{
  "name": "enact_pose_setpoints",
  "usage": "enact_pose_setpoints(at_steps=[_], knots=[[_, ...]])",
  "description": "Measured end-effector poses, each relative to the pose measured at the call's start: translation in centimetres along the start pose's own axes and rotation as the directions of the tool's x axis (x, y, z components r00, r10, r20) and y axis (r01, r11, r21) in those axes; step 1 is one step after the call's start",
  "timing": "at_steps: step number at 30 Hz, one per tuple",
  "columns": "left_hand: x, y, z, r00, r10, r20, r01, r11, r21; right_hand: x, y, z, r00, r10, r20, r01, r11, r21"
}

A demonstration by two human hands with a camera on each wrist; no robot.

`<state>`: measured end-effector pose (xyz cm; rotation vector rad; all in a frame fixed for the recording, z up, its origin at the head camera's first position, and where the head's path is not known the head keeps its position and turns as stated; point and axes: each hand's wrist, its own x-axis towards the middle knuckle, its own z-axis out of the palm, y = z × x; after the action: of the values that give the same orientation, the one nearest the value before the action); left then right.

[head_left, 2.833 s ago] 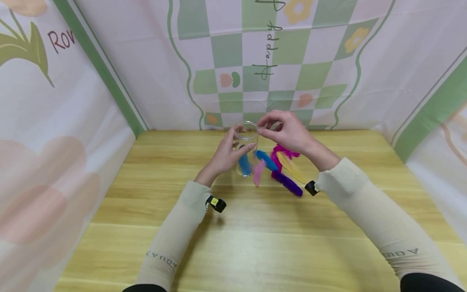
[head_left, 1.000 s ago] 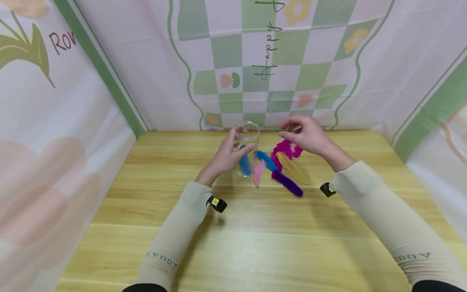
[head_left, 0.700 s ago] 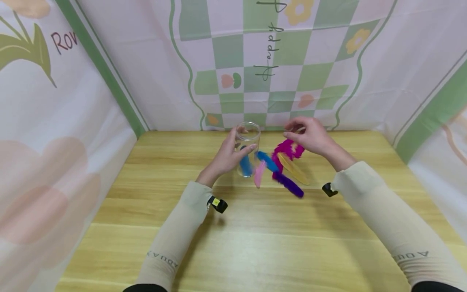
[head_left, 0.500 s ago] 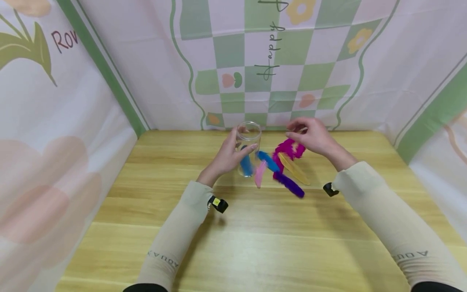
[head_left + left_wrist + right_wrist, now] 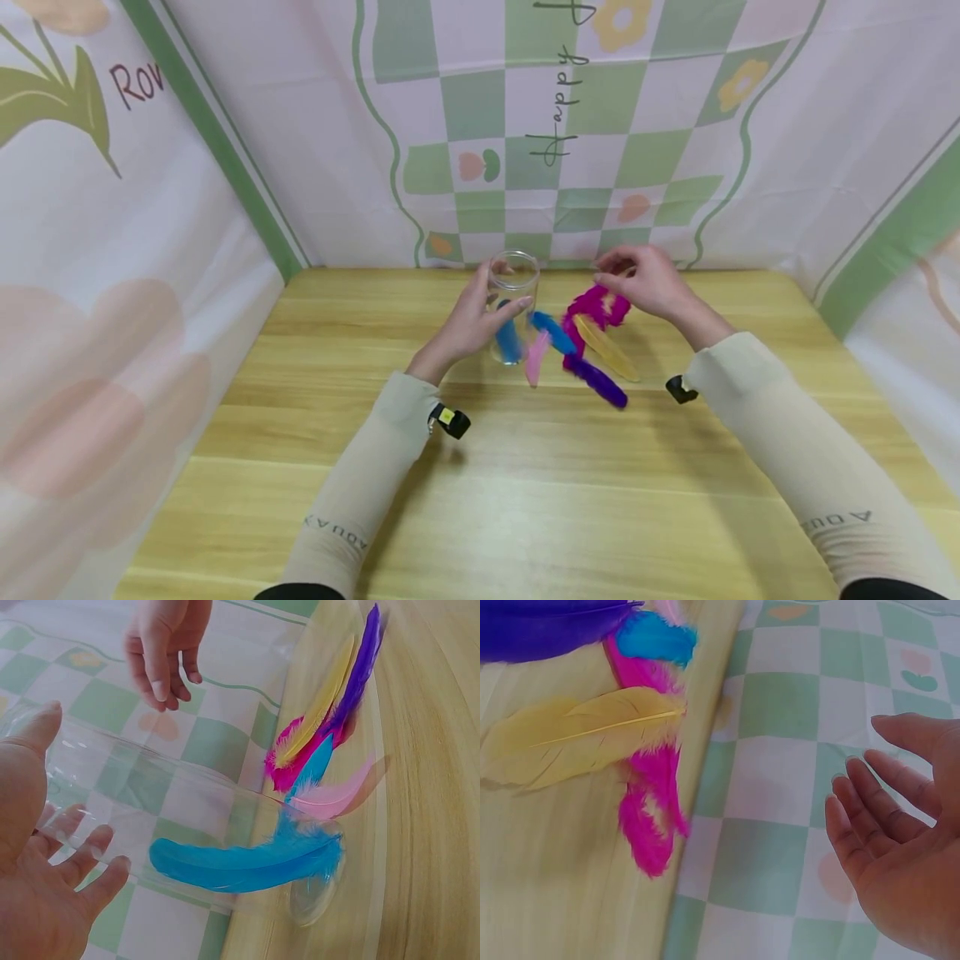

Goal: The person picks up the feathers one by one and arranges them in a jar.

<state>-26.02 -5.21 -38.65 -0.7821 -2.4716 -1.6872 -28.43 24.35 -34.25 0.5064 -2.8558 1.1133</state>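
Observation:
A tall clear cup (image 5: 515, 287) stands upright on the table, a blue feather (image 5: 240, 866) inside it. My left hand (image 5: 468, 321) wraps round its side, thumb in front and fingers behind. Over the far part of the feather pile hovers my right hand (image 5: 645, 279), fingers loosely bent and, in the right wrist view, nothing between them. Beneath and beside it lie magenta feathers (image 5: 597, 305), a yellow feather (image 5: 607, 348), a purple feather (image 5: 597, 382), a second blue feather (image 5: 553, 332) and a pink feather (image 5: 536, 358). That pink one lies close to the cup's base.
The wooden table (image 5: 525, 483) runs up to a checked cloth backdrop (image 5: 525, 167) right behind the cup and hands. Patterned cloth also hangs at the left and right sides. Both wrists carry small black cameras.
My right hand has drawn back from the cup's rim, rightward to above the magenta feathers, then stayed nearly still. The left hand keeps its hold on the cup, and the feathers have hardly shifted.

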Motion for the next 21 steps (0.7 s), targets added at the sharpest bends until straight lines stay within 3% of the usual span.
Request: enact_pose_setpoints(at_steps=[21], knots=[[-0.1, 0.2, 0.0, 1.0, -0.031, 0.0, 0.031, 1.0, -0.001, 0.4, 1.6, -0.1, 0.999, 0.054, 0.009, -0.053, 0.998, -0.038]])
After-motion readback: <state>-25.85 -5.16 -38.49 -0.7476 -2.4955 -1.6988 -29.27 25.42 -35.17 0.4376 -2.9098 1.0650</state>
